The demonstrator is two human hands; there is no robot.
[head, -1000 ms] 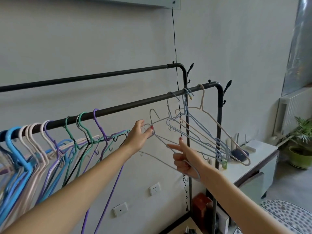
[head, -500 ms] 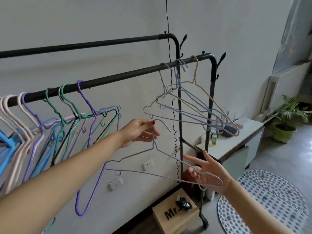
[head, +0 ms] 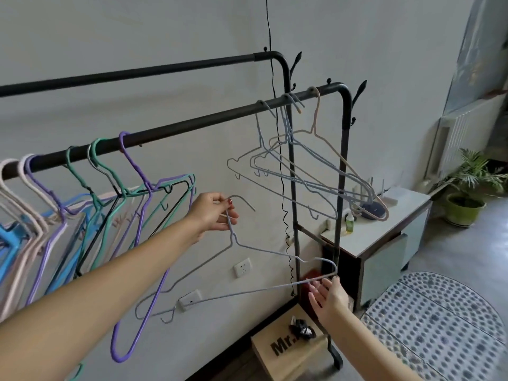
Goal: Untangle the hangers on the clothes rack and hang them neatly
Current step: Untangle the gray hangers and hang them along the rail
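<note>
tangled hangers (head: 302, 171) ahead — cabinet (head: 384, 243), rug (head: 439, 325) beyond.

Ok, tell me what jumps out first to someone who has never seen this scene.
A grey wire hanger hangs free of the rack in mid-picture, its hook pinched in the left hand while the open right hand touches its lower right corner. Behind it, a tangle of pale wire hangers hangs at the right end of the front black rail. At the left end of that rail a crowded row of coloured hangers hangs.
</note>
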